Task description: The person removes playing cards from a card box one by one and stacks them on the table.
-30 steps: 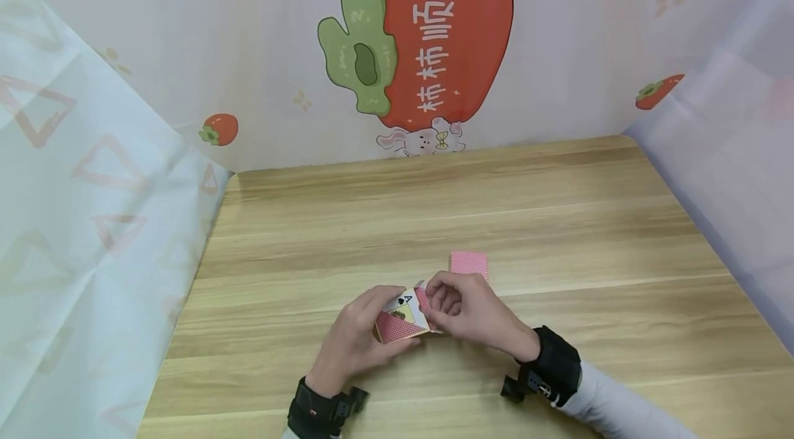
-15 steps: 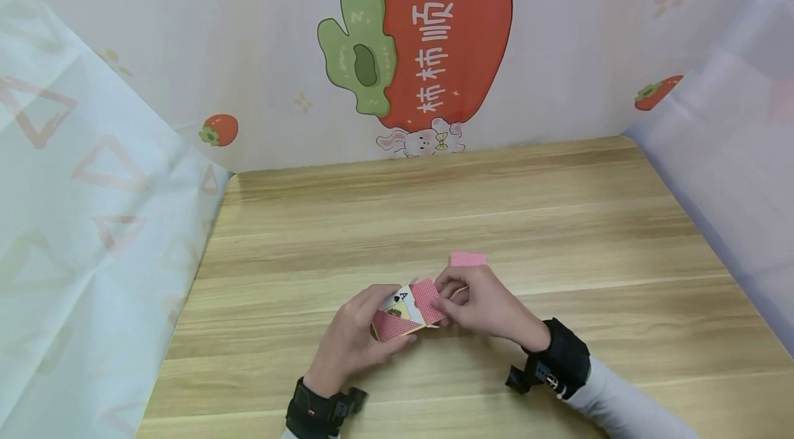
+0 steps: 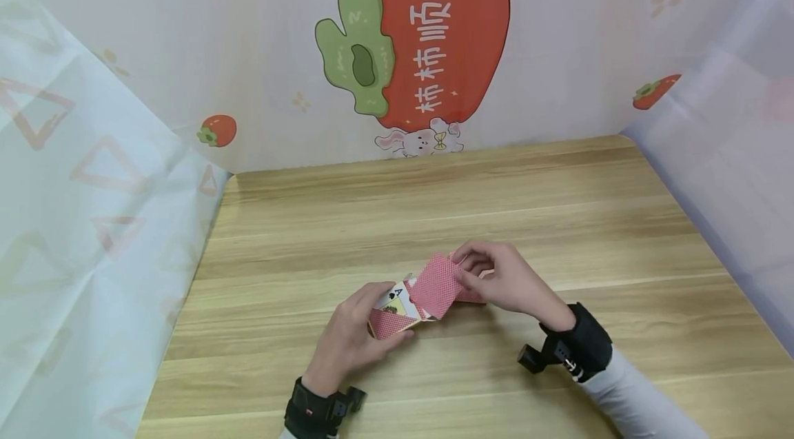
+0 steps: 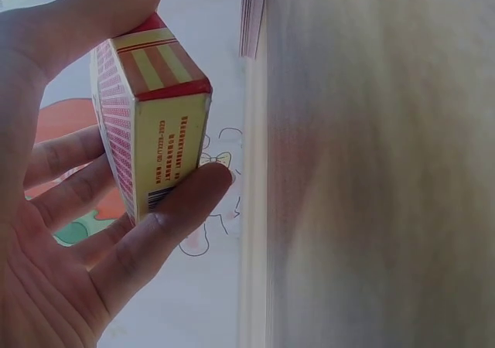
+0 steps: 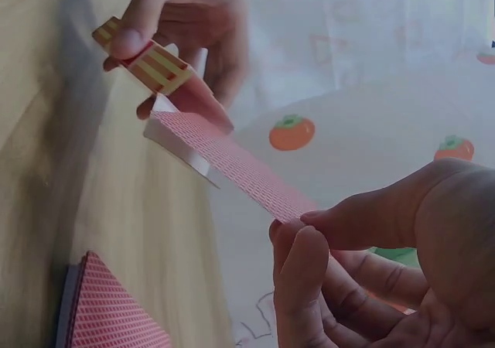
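Observation:
My left hand [image 3: 350, 335] grips a playing-card box [image 3: 397, 313], thumb on one side and fingers on the other. The box has a red-patterned face and an ace of spades picture; its printed end faces the camera in the left wrist view. Between thumb and fingertips, my right hand [image 3: 505, 280] pinches one or more red-backed playing cards [image 3: 437, 286], slanting up at the box's open end. How many cards are pinched, and whether their lower end is still inside, I cannot tell. White flaps [image 5: 179, 148] stick out at the box's mouth.
A stack of red-backed cards [image 5: 108, 309] lies on the wooden table [image 3: 347, 218], partly behind my right hand in the head view. Printed cloth [image 3: 558, 46] hangs behind the table and along both sides.
My right hand has moved up and to the right, drawing the red-backed cards farther out of the box. The left hand has shifted slightly left with the box.

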The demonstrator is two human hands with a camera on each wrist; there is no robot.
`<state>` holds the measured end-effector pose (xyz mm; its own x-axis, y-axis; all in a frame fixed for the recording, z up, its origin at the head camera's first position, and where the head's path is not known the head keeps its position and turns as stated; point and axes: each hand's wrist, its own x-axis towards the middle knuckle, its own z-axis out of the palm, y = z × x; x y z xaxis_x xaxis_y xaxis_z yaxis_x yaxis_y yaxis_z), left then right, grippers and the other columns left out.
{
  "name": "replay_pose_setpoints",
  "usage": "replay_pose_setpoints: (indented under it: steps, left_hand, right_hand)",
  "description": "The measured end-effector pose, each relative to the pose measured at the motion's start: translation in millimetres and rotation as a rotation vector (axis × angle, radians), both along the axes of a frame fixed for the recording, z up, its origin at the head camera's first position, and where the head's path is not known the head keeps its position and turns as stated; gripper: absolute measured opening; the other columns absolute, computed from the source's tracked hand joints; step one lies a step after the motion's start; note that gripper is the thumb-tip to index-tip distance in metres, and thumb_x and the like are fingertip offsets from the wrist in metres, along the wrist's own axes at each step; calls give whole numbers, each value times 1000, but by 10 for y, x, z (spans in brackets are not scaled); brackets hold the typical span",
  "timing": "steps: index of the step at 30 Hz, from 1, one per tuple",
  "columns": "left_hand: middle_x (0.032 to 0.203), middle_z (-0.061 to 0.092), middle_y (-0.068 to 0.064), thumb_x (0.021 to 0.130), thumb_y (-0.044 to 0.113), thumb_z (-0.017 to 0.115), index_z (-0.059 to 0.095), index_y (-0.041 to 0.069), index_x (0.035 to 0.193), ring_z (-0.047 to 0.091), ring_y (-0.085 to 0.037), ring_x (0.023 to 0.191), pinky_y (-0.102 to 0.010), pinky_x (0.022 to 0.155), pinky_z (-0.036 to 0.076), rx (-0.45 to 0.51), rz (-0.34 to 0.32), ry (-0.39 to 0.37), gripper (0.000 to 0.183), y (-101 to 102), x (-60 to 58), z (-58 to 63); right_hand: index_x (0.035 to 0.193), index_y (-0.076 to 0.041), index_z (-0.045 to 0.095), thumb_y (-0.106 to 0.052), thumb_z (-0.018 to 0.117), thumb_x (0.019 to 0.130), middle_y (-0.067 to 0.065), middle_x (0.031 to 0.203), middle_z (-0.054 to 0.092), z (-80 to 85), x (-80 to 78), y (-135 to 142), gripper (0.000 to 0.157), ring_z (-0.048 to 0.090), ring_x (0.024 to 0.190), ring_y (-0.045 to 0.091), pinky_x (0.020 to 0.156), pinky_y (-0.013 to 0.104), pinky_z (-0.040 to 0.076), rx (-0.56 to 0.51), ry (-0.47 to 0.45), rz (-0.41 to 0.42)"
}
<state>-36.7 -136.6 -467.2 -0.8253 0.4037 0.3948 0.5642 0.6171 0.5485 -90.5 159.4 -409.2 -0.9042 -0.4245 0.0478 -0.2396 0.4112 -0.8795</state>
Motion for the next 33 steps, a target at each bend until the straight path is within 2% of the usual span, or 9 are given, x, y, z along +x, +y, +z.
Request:
replay_pose_setpoints:
  steps: [5,7,13,19,27,33]
  left_hand:
    - [124,69,-1,74,43,90,60,11,134,67,-12,99,-32,79,60,0,4,-14,75,-4,3,-2]
    - [124,69,-2,74,43,90,60,10,134,67,-12,98,-32,79,60,0,5,-15,75,-3,1,0]
    - [123,70,-2,72,41,91,60,10,134,66,-11,96,-32,78,60,-8,14,-4,76,-4,-3,-2]
    - [122,70,-2,71,41,92,61,10,133,66,-11,96,-31,78,60,-15,20,1,77,-6,-1,-3]
    - [122,70,-2,72,41,92,60,10,134,67,-12,97,-33,79,60,-11,17,-3,76,-5,0,-3]
    - [122,70,0,71,42,92,60,11,133,66,-9,96,-30,78,60,-13,22,1,76,-5,1,-12]
  right_hand:
    - [104,-9,74,-14,73,94,1,88,73,8,-72,88,11,68,81,17,70,31,59,-23,4,-21]
    - [104,-9,75,-15,74,93,3,87,73,-4,-113,130,13,70,79,21,68,35,60,-45,-14,-31]
    - [111,-8,76,-25,76,92,12,98,74,-80,-286,291,26,74,79,37,68,48,61,-115,-164,-71]
    - [112,-6,79,-22,78,91,15,110,74,-268,-459,392,27,74,81,26,71,42,62,-67,-223,-107]
    - [109,-2,80,-16,79,89,15,101,76,-524,-560,425,24,68,71,21,64,33,60,11,-249,-114]
    - [107,-3,81,-15,79,89,12,94,75,-593,-551,409,22,67,67,19,60,31,58,55,-221,-115]
